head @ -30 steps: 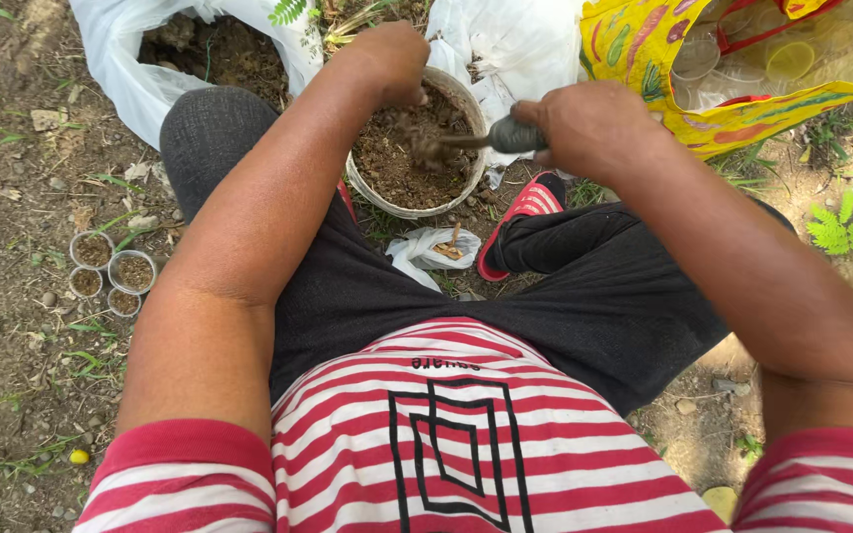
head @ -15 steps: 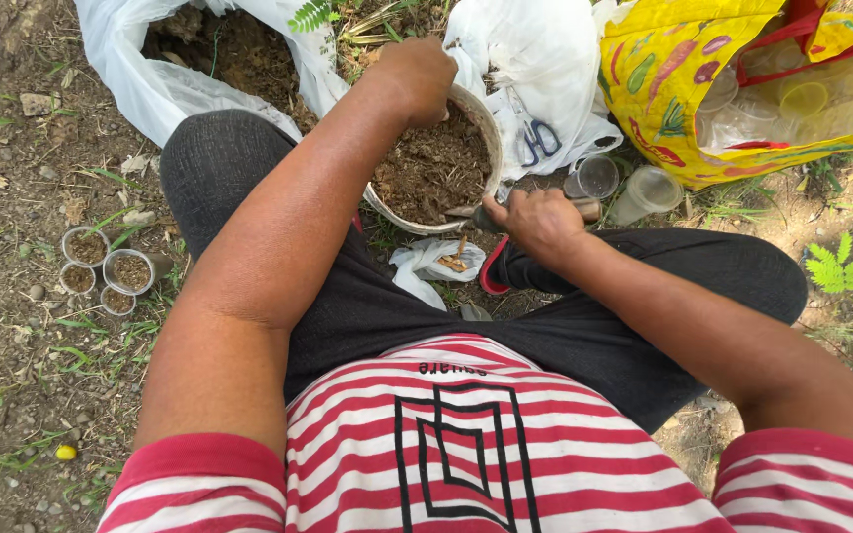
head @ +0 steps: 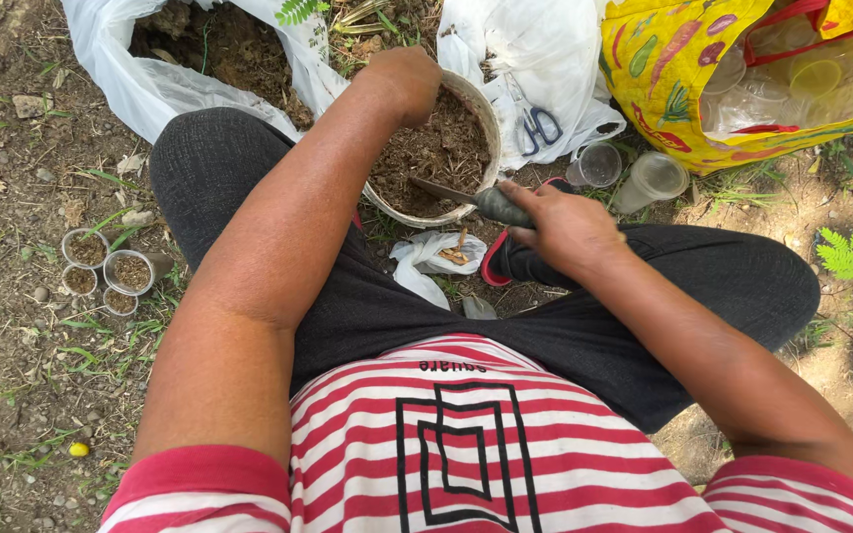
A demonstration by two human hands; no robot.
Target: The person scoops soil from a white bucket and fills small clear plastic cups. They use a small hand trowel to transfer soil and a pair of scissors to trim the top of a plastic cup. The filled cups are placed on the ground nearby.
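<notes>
At the far left, four small cups (head: 103,271) filled with soil stand together on the bare ground, just beside the person's left knee. Above them lies a white bag (head: 120,59), open, with dark soil inside. The left hand (head: 409,81) is closed over the far rim of a bowl (head: 491,128), gripping it; the bowl sits on the ground between the legs and holds crumbly brown soil (head: 431,153). Just below the bowl lies a crumpled white wrapper (head: 426,259) with a few bits of brown stuff on it. The right hand (head: 565,227) is wrapped around the dark handle of a trowel (head: 471,197), whose blade reaches left into the soil near the bowl's near edge. Behind the bowl, a second white bag (head: 525,59) carries a pair of scissors (head: 542,125) with blue handles. Two clear empty cups (head: 629,173) lie tipped just right of that, near a red shoe edge. At the far right a yellow printed bag (head: 683,79) holds more clear cups.
</notes>
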